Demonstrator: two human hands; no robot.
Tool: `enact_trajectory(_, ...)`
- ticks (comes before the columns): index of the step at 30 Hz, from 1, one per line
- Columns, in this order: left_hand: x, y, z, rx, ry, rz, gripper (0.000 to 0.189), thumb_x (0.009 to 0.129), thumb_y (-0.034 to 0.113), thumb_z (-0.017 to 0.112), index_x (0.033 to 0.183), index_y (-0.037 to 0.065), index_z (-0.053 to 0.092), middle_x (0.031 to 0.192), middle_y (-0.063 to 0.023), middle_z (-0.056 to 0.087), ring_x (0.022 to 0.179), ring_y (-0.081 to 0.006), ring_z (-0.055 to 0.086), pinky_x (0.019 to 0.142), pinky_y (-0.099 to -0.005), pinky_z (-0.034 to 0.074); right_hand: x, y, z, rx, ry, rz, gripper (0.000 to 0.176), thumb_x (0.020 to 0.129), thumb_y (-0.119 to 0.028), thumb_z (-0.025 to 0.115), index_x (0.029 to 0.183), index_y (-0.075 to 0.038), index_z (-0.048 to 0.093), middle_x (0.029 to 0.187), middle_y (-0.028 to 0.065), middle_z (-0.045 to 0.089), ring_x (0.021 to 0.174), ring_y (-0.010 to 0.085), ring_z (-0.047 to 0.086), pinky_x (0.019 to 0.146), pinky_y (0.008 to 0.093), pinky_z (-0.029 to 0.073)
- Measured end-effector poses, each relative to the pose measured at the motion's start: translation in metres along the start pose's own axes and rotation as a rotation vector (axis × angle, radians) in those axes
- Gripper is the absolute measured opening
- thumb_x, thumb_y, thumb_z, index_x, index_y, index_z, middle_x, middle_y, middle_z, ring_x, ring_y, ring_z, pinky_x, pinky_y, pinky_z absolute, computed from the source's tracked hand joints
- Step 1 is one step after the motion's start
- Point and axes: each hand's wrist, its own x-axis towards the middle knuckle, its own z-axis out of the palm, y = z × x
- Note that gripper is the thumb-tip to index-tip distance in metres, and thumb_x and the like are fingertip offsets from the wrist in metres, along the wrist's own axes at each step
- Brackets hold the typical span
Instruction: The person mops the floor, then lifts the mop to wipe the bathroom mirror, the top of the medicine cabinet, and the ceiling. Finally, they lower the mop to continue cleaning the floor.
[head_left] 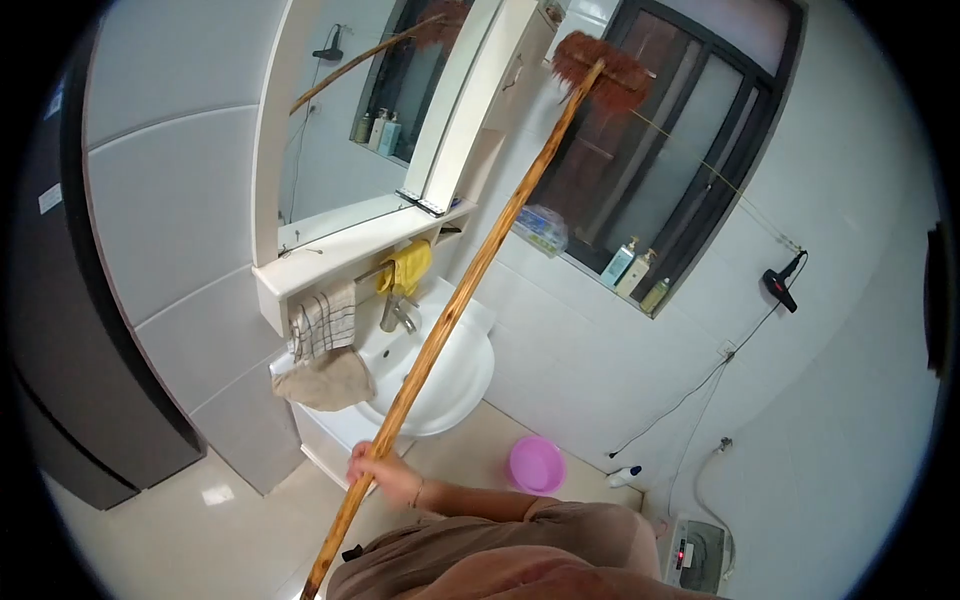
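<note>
My right hand (385,476) is closed around the wooden handle of a long mop (470,285), low on its shaft. The mop slants up and to the right, its shaggy reddish-brown head (605,75) raised in front of the upper part of the window (660,140). Whether the head touches the window cannot be made out. Below the grip, the handle runs out of the bottom of the view. Behind the shaft is a white washbasin (465,370) with a metal tap (402,318). My left hand is out of sight.
A mirror (350,120) with a shelf stands over the basin, and cloths (325,380) hang at its left. Bottles (620,262) line the windowsill. A hair dryer (782,288) hangs by the right wall. A pink basin (536,465) sits on the floor.
</note>
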Motion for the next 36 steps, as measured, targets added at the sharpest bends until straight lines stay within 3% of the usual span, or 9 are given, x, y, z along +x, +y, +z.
enact_trajectory(4, 0.054, 0.065, 0.001, -0.034, 0.050, 0.185, 0.043, 0.074, 0.036, 0.062, 0.100, 0.001, 0.063, 0.087, -0.0237, 0.063, 0.087, -0.0354, 0.062, 0.076, -0.0422, 0.048, 0.045, -0.053, -0.049, -0.039, 0.132, -0.163, 0.008, 0.074, -0.007, 0.056, 0.071, -0.002, 0.049, 0.060, 0.0060, 0.052, 0.054, 0.0172, 0.054, 0.055, 0.0287, 0.045)
enact_trajectory(5, 0.073, 0.104, -0.020, -0.135, 0.091, 0.128, 0.053, 0.057, 0.040, 0.077, 0.087, -0.002, 0.066, 0.073, -0.0151, 0.065, 0.069, -0.0234, 0.062, 0.066, -0.0368, 0.049, 0.052, -0.067, -0.062, -0.043, 0.156, -0.217, 0.009, 0.073, -0.008, 0.057, 0.069, -0.003, 0.050, 0.058, 0.0058, 0.052, 0.051, 0.0166, 0.053, 0.052, 0.0282, 0.044)
enact_trajectory(7, 0.070, 0.185, -0.033, -0.170, 0.075, 0.155, 0.055, 0.057, 0.042, 0.076, 0.088, -0.003, 0.065, 0.074, -0.0164, 0.065, 0.071, -0.0243, 0.063, 0.067, -0.0367, 0.048, 0.079, -0.118, -0.101, -0.013, 0.242, -0.262, 0.012, 0.075, -0.008, 0.057, 0.066, -0.003, 0.050, 0.057, 0.0065, 0.051, 0.050, 0.0180, 0.053, 0.050, 0.0307, 0.044)
enact_trajectory(15, 0.071, 0.345, -0.025, -0.263, 0.005, 0.323, 0.058, 0.058, 0.045, 0.074, 0.087, -0.004, 0.064, 0.074, -0.0191, 0.064, 0.073, -0.0262, 0.063, 0.068, -0.0368, 0.047, 0.118, -0.224, -0.195, -0.055, 0.243, -0.240, 0.013, 0.077, -0.007, 0.055, 0.068, -0.002, 0.048, 0.056, 0.0083, 0.048, 0.049, 0.0231, 0.052, 0.049, 0.0365, 0.046)
enact_trajectory(19, 0.060, 0.432, -0.029, -0.332, 0.067, 0.374, 0.058, 0.059, 0.046, 0.073, 0.087, -0.005, 0.064, 0.073, -0.0196, 0.064, 0.073, -0.0267, 0.063, 0.068, -0.0369, 0.047, 0.151, -0.270, -0.230, -0.077, 0.172, -0.287, 0.020, 0.079, -0.009, 0.053, 0.061, -0.007, 0.044, 0.053, 0.0067, 0.045, 0.049, 0.0233, 0.051, 0.051, 0.0379, 0.046)
enact_trajectory(21, 0.042, 0.481, -0.043, -0.233, 0.279, 0.425, 0.046, 0.064, 0.040, 0.070, 0.085, -0.001, 0.065, 0.074, -0.0250, 0.062, 0.076, -0.0375, 0.062, 0.069, -0.0410, 0.048, 0.160, -0.304, -0.238, -0.023, 0.072, -0.248, 0.023, 0.081, -0.011, 0.051, 0.060, -0.009, 0.042, 0.051, 0.0033, 0.041, 0.048, 0.0198, 0.046, 0.055, 0.0384, 0.046)
enact_trajectory(24, -0.018, 0.543, -0.066, -0.348, 0.452, 0.405, 0.039, 0.067, 0.037, 0.069, 0.084, 0.002, 0.066, 0.076, -0.0251, 0.062, 0.077, -0.0395, 0.061, 0.069, -0.0423, 0.048, 0.157, -0.358, -0.235, 0.010, -0.146, -0.269, 0.024, 0.083, -0.014, 0.049, 0.060, -0.011, 0.040, 0.050, -0.0010, 0.036, 0.047, 0.0148, 0.041, 0.059, 0.0376, 0.046)
enact_trajectory(29, -0.066, 0.571, -0.062, -0.488, 0.836, 0.386, 0.028, 0.068, 0.030, 0.068, 0.073, 0.002, 0.066, 0.068, -0.0203, 0.061, 0.067, -0.0371, 0.060, 0.062, -0.0418, 0.048, 0.141, -0.410, -0.208, 0.105, -0.416, -0.312, 0.017, 0.078, -0.011, 0.048, 0.065, -0.014, 0.037, 0.047, -0.0046, 0.031, 0.041, 0.0105, 0.033, 0.059, 0.0327, 0.042)
enact_trajectory(36, -0.111, 0.537, -0.016, -0.507, 1.211, 0.308, 0.024, 0.064, 0.024, 0.068, 0.066, 0.002, 0.061, 0.063, -0.0204, 0.058, 0.062, -0.0390, 0.057, 0.059, -0.0439, 0.046, 0.106, -0.410, -0.163, 0.326, -0.756, -0.277, 0.007, 0.074, -0.010, 0.047, 0.081, -0.009, 0.046, 0.045, -0.0043, 0.028, 0.038, 0.0120, 0.028, 0.057, 0.0328, 0.040)
